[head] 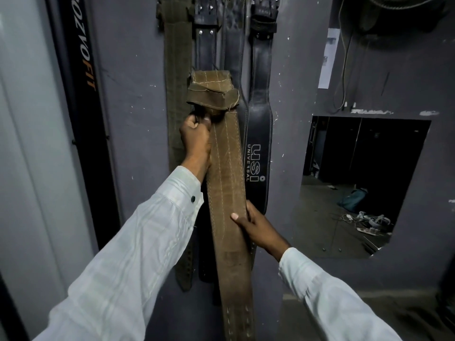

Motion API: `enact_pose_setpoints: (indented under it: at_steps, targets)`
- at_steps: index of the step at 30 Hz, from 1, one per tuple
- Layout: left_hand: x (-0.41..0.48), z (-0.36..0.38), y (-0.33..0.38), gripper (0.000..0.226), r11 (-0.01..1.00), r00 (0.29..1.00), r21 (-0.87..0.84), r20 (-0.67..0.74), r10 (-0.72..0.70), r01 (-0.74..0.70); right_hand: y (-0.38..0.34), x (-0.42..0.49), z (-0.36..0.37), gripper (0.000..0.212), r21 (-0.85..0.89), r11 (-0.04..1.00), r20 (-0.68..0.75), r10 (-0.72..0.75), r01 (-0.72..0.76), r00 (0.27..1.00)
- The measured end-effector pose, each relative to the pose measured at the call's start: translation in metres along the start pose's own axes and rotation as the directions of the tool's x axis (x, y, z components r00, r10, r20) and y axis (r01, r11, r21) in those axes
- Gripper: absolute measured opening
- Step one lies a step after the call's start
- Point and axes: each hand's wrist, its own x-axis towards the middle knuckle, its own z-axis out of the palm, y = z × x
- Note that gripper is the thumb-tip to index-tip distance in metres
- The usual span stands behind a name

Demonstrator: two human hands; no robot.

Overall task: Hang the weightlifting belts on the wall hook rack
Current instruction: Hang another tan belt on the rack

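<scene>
Two hands work one brown suede belt (225, 168) at centre frame. Left hand (195, 136) has its grip fisted tight just under the belt's folded top end; right hand (256, 226) pinches the strap lower down, thumb across the front. Behind it, against the grey wall (130, 70), hang an olive belt (176, 70) and black leather belts (259, 134), one marked USI Universal.

This looks like a gym's back corner. Weightlifting belts (258, 94) hang in a row on a scuffed grey wall (128, 70) just beyond the hands, one stamped "USI Universal". Left of the hands stands a black fitness-branded panel (81, 94); a mirror (357, 183) to their right reflects a cluttered floor.
</scene>
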Motion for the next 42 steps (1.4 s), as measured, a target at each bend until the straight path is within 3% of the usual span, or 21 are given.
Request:
enact_pose_setpoints:
  at_steps: [3, 7, 11, 14, 17, 20, 23, 27, 29, 31, 33, 36, 39, 42]
  targets:
    - [-0.001, -0.003, 0.005, 0.017, 0.999, 0.999, -0.026, 0.001, -0.045, 0.045, 0.009, -0.004, 0.005, 0.035, 0.128, 0.992, 0.004, 0.021, -0.022, 1.000]
    - [-0.005, -0.003, 0.015, 0.023, 0.986, 0.986, -0.063, 0.075, -0.150, 0.155, -0.011, 0.000, -0.002, 0.038, 0.177, 0.983, 0.016, 0.047, -0.049, 0.999]
    - [-0.015, -0.001, 0.014, 0.019, 0.980, 0.964, 0.025, 0.174, -0.200, 0.199, -0.091, 0.041, -0.022, 0.021, 0.311, 0.942, -0.158, -0.083, 0.129, 0.984]
    - [-0.027, 0.003, 0.011, 0.017, 0.981, 0.956, 0.050, 0.221, -0.192, 0.186, -0.142, 0.074, -0.033, 0.024, 0.432, 0.865, -0.296, -0.130, 0.254, 0.946]
    - [-0.039, -0.002, 0.007, 0.011, 0.981, 0.953, 0.097, 0.239, -0.188, 0.169, -0.155, 0.084, -0.034, 0.026, 0.494, 0.839, -0.319, -0.067, 0.226, 0.945]
    - [-0.050, -0.024, -0.004, 0.014, 0.975, 0.914, 0.167, 0.356, -0.196, 0.144, -0.156, 0.081, -0.027, 0.029, 0.592, 0.771, -0.344, -0.024, 0.237, 0.939]
    - [-0.059, -0.054, -0.022, 0.029, 0.941, 0.848, 0.316, 0.462, -0.261, 0.118, -0.159, 0.083, -0.021, 0.024, 0.584, 0.773, -0.374, -0.015, 0.248, 0.927]
    - [-0.054, -0.068, -0.027, 0.034, 0.906, 0.902, 0.419, 0.410, -0.133, -0.056, -0.163, 0.084, -0.008, 0.027, 0.584, 0.762, -0.378, -0.051, 0.281, 0.924]
    - [-0.053, -0.076, -0.026, 0.042, 0.883, 0.878, 0.462, 0.454, -0.153, -0.086, -0.167, 0.086, -0.006, 0.029, 0.566, 0.764, -0.394, -0.080, 0.310, 0.916]
    - [-0.057, -0.087, -0.032, 0.048, 0.816, 0.851, 0.564, 0.485, -0.202, -0.127, -0.173, 0.090, -0.008, 0.030, 0.556, 0.762, -0.398, -0.106, 0.331, 0.911]
    - [-0.060, -0.094, -0.039, 0.042, 0.746, 0.887, 0.638, 0.437, -0.147, -0.191, -0.177, 0.092, -0.008, 0.032, 0.545, 0.770, -0.383, -0.123, 0.332, 0.916]
    - [-0.066, -0.092, -0.036, 0.037, 0.739, 0.931, 0.647, 0.356, -0.078, -0.185, -0.178, 0.092, -0.003, 0.033, 0.554, 0.763, -0.367, -0.137, 0.334, 0.920]
    - [-0.073, -0.100, -0.040, 0.044, 0.764, 0.900, 0.634, 0.393, -0.188, -0.117, -0.179, 0.095, -0.004, 0.037, 0.544, 0.767, -0.370, -0.145, 0.341, 0.918]
    - [-0.082, -0.109, -0.055, 0.044, 0.674, 0.909, 0.722, 0.372, -0.187, -0.157, -0.181, 0.099, -0.005, 0.036, 0.546, 0.770, -0.364, -0.136, 0.329, 0.921]
